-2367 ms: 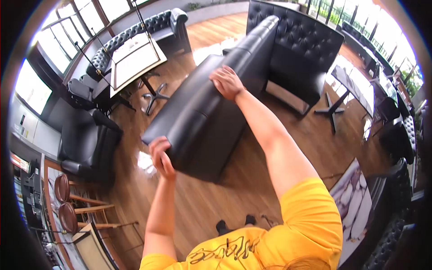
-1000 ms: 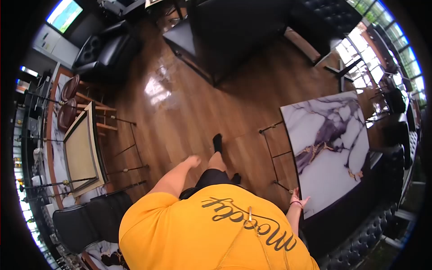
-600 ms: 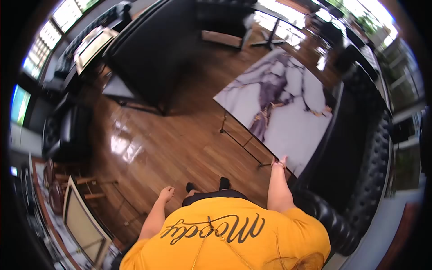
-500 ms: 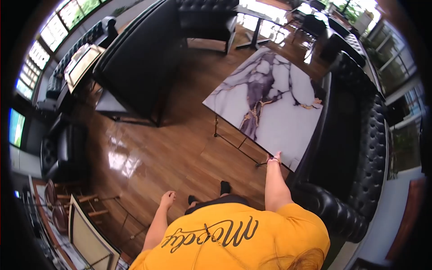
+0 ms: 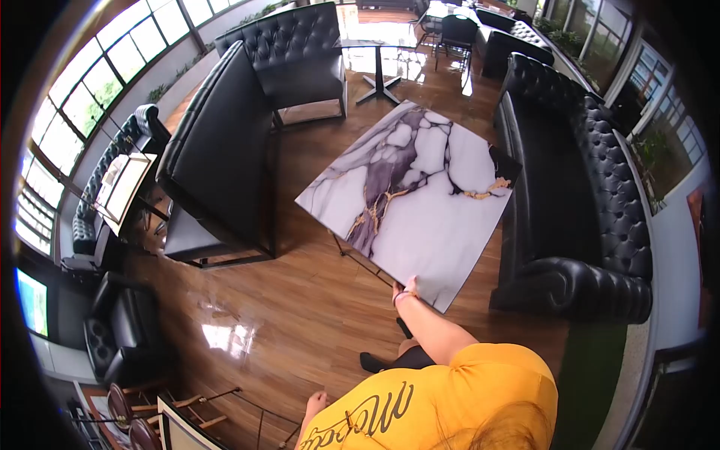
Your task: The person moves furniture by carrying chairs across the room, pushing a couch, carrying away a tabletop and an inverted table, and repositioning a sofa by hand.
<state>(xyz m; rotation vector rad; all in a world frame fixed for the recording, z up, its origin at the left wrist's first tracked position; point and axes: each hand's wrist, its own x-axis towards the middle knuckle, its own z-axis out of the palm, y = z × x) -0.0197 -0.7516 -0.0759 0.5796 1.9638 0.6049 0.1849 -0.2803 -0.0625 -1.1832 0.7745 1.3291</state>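
Observation:
My right hand (image 5: pixel 406 287) grips the near edge of a marble-patterned table (image 5: pixel 420 187), with the thumb on top and the fingers below the edge. The white, purple and gold tabletop stands at an angle on thin dark metal legs. My left hand (image 5: pixel 318 400) hangs low beside my yellow shirt, fingers curled, touching no furniture. Whether it holds anything is too small to tell.
A long black tufted sofa (image 5: pixel 562 187) runs close along the table's right. Black booth benches (image 5: pixel 225 142) stand at the upper left, a black armchair (image 5: pixel 124 330) at the far left. A pedestal table (image 5: pixel 379 67) is beyond. A framed board (image 5: pixel 184 431) is at the lower left.
My hands left the black bench seen in the oldest frame. My right hand then took the marble table's edge, and the table now stands farther from the sofa's near armrest. The view turned right.

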